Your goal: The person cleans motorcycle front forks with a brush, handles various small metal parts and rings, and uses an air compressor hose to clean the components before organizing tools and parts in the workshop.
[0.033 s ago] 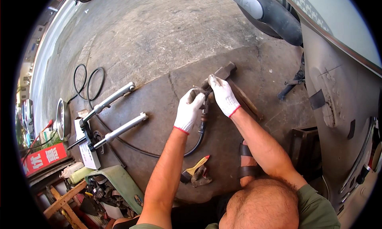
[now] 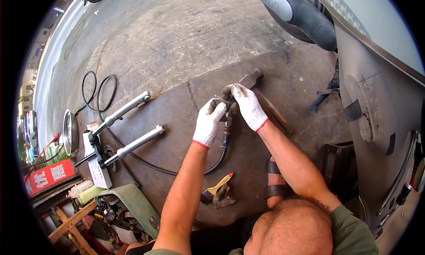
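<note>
My left hand (image 2: 209,120), in a white glove with a red cuff, has its fingers closed at a small dark part above an air-hose fitting (image 2: 227,129). My right hand (image 2: 249,106), gloved alike, pinches at the same dark bundle; its details are hidden by the fingers. A black hose (image 2: 220,160) curves away from the fitting to the left. Just beyond my hands lies a hammer (image 2: 250,79) with a large steel head and wooden handle (image 2: 276,115). A yellow-handled brush (image 2: 219,186) lies below, beside a dark crumpled item (image 2: 225,198).
Silver fork tubes (image 2: 139,137) and a white box (image 2: 99,175) lie left, near a wheel rim (image 2: 68,133) and a cluttered bin with a green panel (image 2: 128,204). A grey scooter body (image 2: 376,100) stands right, beside a dark metal stand (image 2: 336,166) and another tool (image 2: 325,91).
My left hand has shifted very slightly left and down; the rest looks the same.
</note>
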A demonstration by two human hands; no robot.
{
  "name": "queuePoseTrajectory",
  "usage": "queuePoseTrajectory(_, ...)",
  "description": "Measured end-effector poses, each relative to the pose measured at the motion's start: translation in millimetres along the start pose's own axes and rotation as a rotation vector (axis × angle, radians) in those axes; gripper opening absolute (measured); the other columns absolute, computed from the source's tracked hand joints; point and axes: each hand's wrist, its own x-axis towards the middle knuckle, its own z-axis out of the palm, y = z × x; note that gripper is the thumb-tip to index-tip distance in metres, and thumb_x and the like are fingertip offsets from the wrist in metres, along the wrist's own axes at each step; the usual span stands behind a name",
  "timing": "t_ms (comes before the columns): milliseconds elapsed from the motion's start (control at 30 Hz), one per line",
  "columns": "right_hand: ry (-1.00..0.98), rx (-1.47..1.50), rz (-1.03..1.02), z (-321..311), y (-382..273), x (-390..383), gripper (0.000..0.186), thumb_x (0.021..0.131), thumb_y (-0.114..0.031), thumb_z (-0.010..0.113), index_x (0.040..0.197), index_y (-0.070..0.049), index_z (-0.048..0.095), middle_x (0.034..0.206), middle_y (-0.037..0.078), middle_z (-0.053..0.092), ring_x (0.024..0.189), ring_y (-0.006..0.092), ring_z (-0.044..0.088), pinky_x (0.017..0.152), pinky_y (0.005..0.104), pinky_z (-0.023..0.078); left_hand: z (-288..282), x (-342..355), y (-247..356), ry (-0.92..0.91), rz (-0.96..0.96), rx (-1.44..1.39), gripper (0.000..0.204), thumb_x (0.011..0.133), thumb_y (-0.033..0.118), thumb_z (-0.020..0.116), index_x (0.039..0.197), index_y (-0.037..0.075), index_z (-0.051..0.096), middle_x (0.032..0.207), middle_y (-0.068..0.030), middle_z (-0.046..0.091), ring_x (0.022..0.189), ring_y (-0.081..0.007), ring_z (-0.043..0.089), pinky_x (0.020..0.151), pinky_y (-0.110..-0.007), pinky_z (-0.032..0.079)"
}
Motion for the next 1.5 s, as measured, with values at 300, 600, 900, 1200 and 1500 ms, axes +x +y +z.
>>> queuePoseTrajectory(300,0.158,0.040,0.242,7,-12,-4,0.030,0.104,-0.029,0.053,0.092,-0.004,0.063,0.081,-0.004,0.056,0.076,0.0059,0.048,0.068,0.0254,0.043,0,1,-2,0.028,-0.069,-0.191,0.019,0.102,0.017,0.054,0.113,0.004,0.061,0.096,-0.0031,0.066,0.078,-0.0121,0.061,0.068,-0.027,0.050)
queuePoseTrajectory(600,0.194,-0.035,0.309,-7,-4,0,0.039,0.104,-0.036,0.052,0.094,-0.002,0.067,0.080,-0.002,0.062,0.073,0.0077,0.052,0.065,0.0272,0.045,11,-3,10,0.025,0.126,0.150,0.022,0.096,0.007,0.062,0.117,-0.001,0.064,0.100,-0.0026,0.067,0.086,-0.0088,0.060,0.074,-0.025,0.051)
queuePoseTrajectory(900,-0.050,-0.605,-0.022,0,-25,-9,0.029,0.094,-0.029,0.065,0.097,0.000,0.064,0.078,0.015,0.062,0.072,0.0180,0.057,0.069,0.0343,0.049,-5,4,-3,0.087,0.255,0.568,0.013,0.093,0.006,0.065,0.105,0.000,0.063,0.096,-0.0022,0.066,0.083,-0.0083,0.059,0.073,-0.025,0.051)
queuePoseTrajectory(1200,0.038,0.055,0.210,-9,-13,-3,0.032,0.105,-0.024,0.050,0.089,-0.001,0.067,0.079,-0.003,0.061,0.075,0.0061,0.051,0.068,0.0246,0.044,4,0,13,0.119,0.466,0.826,0.023,0.079,0.006,0.075,0.099,0.000,0.064,0.089,-0.0116,0.060,0.082,-0.0221,0.062,0.077,-0.033,0.050)
queuePoseTrajectory(1500,-0.058,-0.229,-0.166,-2,-5,-12,0.025,0.096,-0.009,0.062,0.117,0.003,0.063,0.104,0.005,0.068,0.094,0.0109,0.062,0.083,0.0270,0.051,21,-4,23,0.166,0.421,0.957,0.025,0.074,0.013,0.077,0.094,0.003,0.064,0.091,-0.0141,0.059,0.086,-0.0327,0.062,0.076,-0.040,0.051)
